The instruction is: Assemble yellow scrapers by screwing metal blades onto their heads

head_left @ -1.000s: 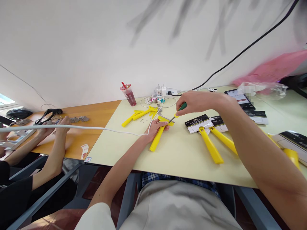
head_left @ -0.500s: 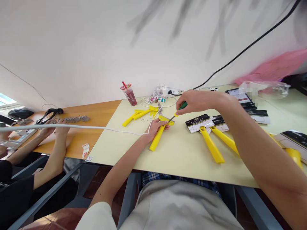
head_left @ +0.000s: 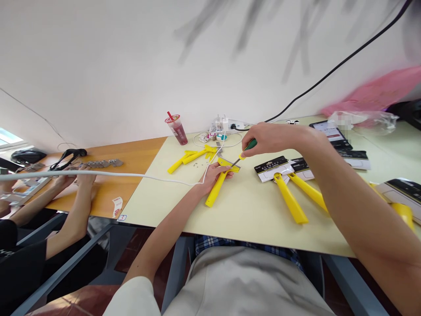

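My left hand point(head_left: 215, 176) grips a yellow scraper point(head_left: 215, 192) by its head, with the handle slanting down toward me. In my right hand point(head_left: 261, 139) is a screwdriver point(head_left: 251, 145) with a green and yellow handle. Its shaft runs down to the scraper's head, and the tip meets it beside my left thumb. Several yellow scraper parts point(head_left: 194, 156) lie beyond my left hand, with tiny screws point(head_left: 197, 165) scattered near them. A metal blade point(head_left: 219, 149) rests behind the scraper's head.
Carded yellow scrapers point(head_left: 291, 199) lie to the right, under my right forearm. A drink cup point(head_left: 177, 131) and a power strip point(head_left: 237, 125) stand by the wall. A white cable point(head_left: 171, 179) crosses in front of my left wrist. At the left, a co-worker's hands point(head_left: 84, 173) handle metal parts.
Almost nothing differs. The screwdriver stays on the scraper's head and both my hands hold their places.
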A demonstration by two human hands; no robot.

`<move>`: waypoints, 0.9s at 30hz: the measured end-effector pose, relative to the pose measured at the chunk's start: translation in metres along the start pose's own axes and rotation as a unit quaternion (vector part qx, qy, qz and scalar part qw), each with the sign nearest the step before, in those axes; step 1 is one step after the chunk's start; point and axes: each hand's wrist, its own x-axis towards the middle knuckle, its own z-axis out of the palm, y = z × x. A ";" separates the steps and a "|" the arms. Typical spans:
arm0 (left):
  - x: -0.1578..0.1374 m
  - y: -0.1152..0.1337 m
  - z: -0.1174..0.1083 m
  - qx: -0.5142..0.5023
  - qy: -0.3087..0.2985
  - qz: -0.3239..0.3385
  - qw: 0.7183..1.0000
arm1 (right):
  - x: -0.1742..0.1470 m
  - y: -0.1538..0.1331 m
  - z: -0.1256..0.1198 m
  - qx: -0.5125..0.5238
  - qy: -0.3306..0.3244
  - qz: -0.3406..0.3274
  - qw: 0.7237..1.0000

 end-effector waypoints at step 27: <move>0.000 0.000 -0.001 -0.008 -0.002 0.003 1.000 | 0.003 0.002 0.002 -0.001 -0.011 0.005 1.000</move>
